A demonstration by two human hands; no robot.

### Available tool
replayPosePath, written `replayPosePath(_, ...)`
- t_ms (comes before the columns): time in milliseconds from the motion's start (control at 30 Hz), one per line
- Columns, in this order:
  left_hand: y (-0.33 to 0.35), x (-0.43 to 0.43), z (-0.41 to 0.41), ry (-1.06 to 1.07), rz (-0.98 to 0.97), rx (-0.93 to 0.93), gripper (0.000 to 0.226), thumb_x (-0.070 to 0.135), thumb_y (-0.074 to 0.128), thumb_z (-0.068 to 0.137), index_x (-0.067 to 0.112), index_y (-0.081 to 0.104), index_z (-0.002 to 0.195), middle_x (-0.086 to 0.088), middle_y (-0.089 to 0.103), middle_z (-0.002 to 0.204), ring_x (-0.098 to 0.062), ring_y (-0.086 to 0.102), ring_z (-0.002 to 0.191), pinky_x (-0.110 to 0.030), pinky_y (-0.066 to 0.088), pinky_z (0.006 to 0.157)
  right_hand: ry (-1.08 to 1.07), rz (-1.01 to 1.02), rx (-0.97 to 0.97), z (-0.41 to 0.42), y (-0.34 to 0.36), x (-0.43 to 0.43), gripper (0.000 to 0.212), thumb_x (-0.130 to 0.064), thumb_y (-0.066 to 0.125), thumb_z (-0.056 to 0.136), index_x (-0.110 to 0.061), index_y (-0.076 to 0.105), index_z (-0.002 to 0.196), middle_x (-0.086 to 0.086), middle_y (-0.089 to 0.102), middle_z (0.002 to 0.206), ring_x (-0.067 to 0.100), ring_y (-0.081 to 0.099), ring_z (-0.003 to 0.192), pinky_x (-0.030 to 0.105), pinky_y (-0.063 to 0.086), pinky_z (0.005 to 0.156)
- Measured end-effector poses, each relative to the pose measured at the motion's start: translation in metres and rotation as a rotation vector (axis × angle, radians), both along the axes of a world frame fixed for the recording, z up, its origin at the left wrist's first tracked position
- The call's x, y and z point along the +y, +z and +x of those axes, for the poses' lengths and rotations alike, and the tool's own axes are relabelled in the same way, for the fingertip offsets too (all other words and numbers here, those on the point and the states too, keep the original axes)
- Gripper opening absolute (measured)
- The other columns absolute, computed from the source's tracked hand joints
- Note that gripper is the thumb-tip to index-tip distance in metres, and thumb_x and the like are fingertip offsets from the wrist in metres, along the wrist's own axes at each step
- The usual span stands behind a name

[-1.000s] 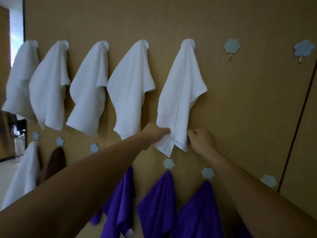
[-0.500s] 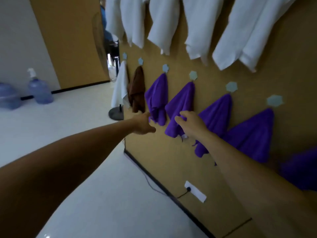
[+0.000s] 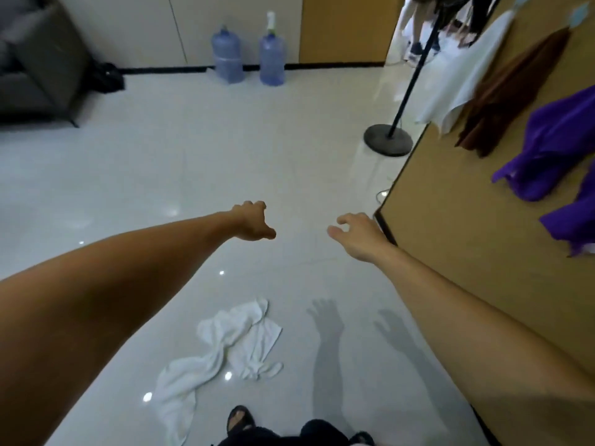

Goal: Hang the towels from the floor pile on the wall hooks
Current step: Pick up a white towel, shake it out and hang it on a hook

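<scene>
A pile of white towels (image 3: 225, 352) lies crumpled on the glossy floor, just ahead of my feet. My left hand (image 3: 252, 222) reaches out over the floor above the pile, fingers loosely curled, holding nothing. My right hand (image 3: 355, 231) is level with it to the right, near the wall's bottom edge, also empty with relaxed fingers. On the brown wall (image 3: 467, 220) at right hang a white towel (image 3: 463, 75), a brown towel (image 3: 512, 94) and purple towels (image 3: 553, 146). A pale blue hook (image 3: 579, 16) shows at the top right.
A black floor stand (image 3: 388, 140) with a round base sits by the wall's corner. Two blue water jugs (image 3: 249, 53) stand against the far wall. A grey sofa (image 3: 35, 59) is at the far left. My feet (image 3: 240, 420) are at the bottom edge.
My view has swung from the wall down to the floor. Both hands let go of the hung white towel and now hover empty over the floor pile.
</scene>
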State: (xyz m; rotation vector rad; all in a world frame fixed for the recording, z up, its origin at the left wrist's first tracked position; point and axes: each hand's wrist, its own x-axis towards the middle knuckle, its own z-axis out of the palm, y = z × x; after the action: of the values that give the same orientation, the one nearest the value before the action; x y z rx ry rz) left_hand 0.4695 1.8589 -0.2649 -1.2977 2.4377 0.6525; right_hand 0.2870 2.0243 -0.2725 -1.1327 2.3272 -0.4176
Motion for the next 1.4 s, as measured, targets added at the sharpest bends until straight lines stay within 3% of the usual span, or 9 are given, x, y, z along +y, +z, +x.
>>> replayPosePath(400,-0.125,-0.038,0.113,0.230,0.218,-0.148,0.081,0.043,0.061,0.085,0.013,0.023,0.149,-0.013,0.037,0.146,-0.035,0.045,0.126,-0.044,0.042,0.101,0.258,0.272,-0.263,0.090,-0.139,-0.107,0.057,-0.051,0.050,0.093,-0.017,0.047,0.138,0.002,0.050,0.142,0.022,0.050,0.125,0.029,0.037,0.091)
replayPosePath(600,-0.216,-0.042,0.155,0.407,0.324,-0.243,0.076,0.042,0.059,0.085,0.016,0.025,0.148,-0.010,0.039,0.144,-0.032,0.048,0.123,-0.044,0.044,0.098,0.412,0.416,-0.350,0.126,-0.233,-0.143,0.053,-0.046,0.047,0.095,-0.015,0.047,0.138,0.004,0.051,0.141,0.023,0.050,0.124,0.030,0.039,0.094)
replayPosePath(733,-0.294,-0.047,0.183,0.512,0.366,-0.237,0.072,0.041,0.057,0.085,0.017,0.028,0.147,-0.009,0.043,0.142,-0.030,0.048,0.123,-0.043,0.044,0.098,0.452,0.502,-0.391,0.155,-0.306,-0.153,0.043,-0.043,0.048,0.095,-0.012,0.055,0.124,0.007,0.063,0.124,0.024,0.060,0.109,0.034,0.047,0.092)
replayPosePath(900,-0.414,-0.037,0.226,0.598,0.448,-0.202,0.068,0.039,0.055,0.087,0.018,0.029,0.147,-0.008,0.042,0.144,-0.028,0.045,0.127,-0.039,0.043,0.098,0.490,0.586,-0.424,0.199,-0.418,-0.162,0.040,-0.043,0.045,0.096,-0.016,0.055,0.123,0.000,0.060,0.123,0.021,0.055,0.111,0.030,0.041,0.087)
replayPosePath(1000,-0.492,-0.028,0.256,0.681,0.499,-0.192,0.069,0.039,0.055,0.088,0.017,0.028,0.147,-0.010,0.042,0.145,-0.029,0.046,0.127,-0.039,0.042,0.099,0.502,0.647,-0.446,0.234,-0.502,-0.164,0.019,-0.040,0.042,0.096,-0.028,0.054,0.089,-0.010,0.054,0.090,0.023,0.050,0.097,0.028,0.033,0.079)
replayPosePath(1033,-0.519,-0.026,0.265,0.707,0.509,-0.181,0.069,0.039,0.055,0.088,0.017,0.028,0.147,-0.010,0.042,0.145,-0.028,0.046,0.127,-0.039,0.042,0.100,0.505,0.663,-0.452,0.245,-0.530,-0.164,0.018,-0.039,0.042,0.096,-0.028,0.054,0.089,-0.009,0.054,0.091,0.024,0.050,0.098,0.028,0.033,0.080)
replayPosePath(1133,-0.594,-0.022,0.285,0.751,0.513,-0.140,0.067,0.039,0.055,0.089,0.018,0.030,0.147,-0.009,0.043,0.144,-0.028,0.047,0.126,-0.038,0.041,0.098,0.453,0.689,-0.443,0.278,-0.612,-0.163,0.044,-0.039,0.047,0.095,-0.015,0.052,0.132,0.001,0.057,0.130,0.025,0.051,0.121,0.030,0.036,0.090)
replayPosePath(1300,-0.700,-0.022,0.303,0.795,0.498,-0.045,0.060,0.037,0.053,0.090,0.022,0.034,0.145,-0.007,0.046,0.139,-0.027,0.050,0.120,-0.035,0.040,0.092,0.242,0.667,-0.492,0.320,-0.731,-0.165,0.030,-0.032,0.051,0.091,-0.008,0.056,0.108,0.009,0.060,0.109,0.026,0.056,0.098,0.033,0.042,0.082)
replayPosePath(1400,-0.743,-0.018,0.308,0.801,0.496,-0.004,0.060,0.034,0.054,0.090,0.021,0.035,0.145,-0.007,0.045,0.139,-0.026,0.049,0.120,-0.034,0.039,0.092,0.077,0.667,-0.549,0.333,-0.785,-0.158,0.041,-0.028,0.053,0.089,-0.006,0.054,0.124,0.013,0.061,0.118,0.030,0.059,0.099,0.037,0.047,0.082)
